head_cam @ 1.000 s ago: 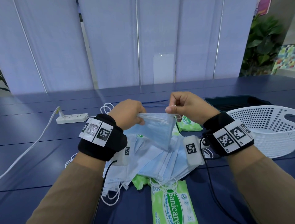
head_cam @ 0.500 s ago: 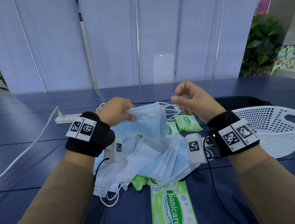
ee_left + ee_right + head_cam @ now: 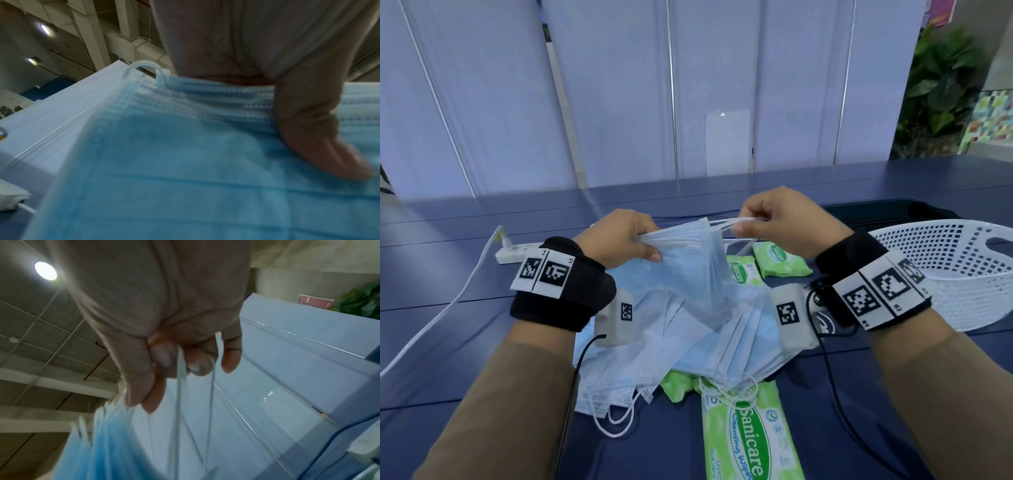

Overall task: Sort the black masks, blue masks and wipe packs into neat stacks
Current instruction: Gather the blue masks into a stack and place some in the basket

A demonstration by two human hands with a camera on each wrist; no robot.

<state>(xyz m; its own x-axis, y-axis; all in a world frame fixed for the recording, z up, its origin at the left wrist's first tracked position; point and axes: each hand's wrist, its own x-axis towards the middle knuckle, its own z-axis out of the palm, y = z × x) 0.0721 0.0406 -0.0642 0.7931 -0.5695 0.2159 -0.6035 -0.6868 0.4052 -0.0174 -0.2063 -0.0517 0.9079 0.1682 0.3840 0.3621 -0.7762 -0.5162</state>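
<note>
Above the loose pile of blue masks (image 3: 671, 346) on the dark blue table (image 3: 441, 342), the left hand (image 3: 619, 240) clamps a bundle of blue masks (image 3: 688, 270), thumb pressed across its top face. The right hand (image 3: 784, 222) pinches that bundle's white ear loops (image 3: 726, 224), drawn taut. Green Sanicare wipe packs (image 3: 748, 435) lie at the pile's near and far edges. A white basket (image 3: 945, 274) sits to the pile's right, a power strip (image 3: 513, 251) to its left.

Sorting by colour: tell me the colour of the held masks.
Light blue masks, white ear loops; head view.
</note>
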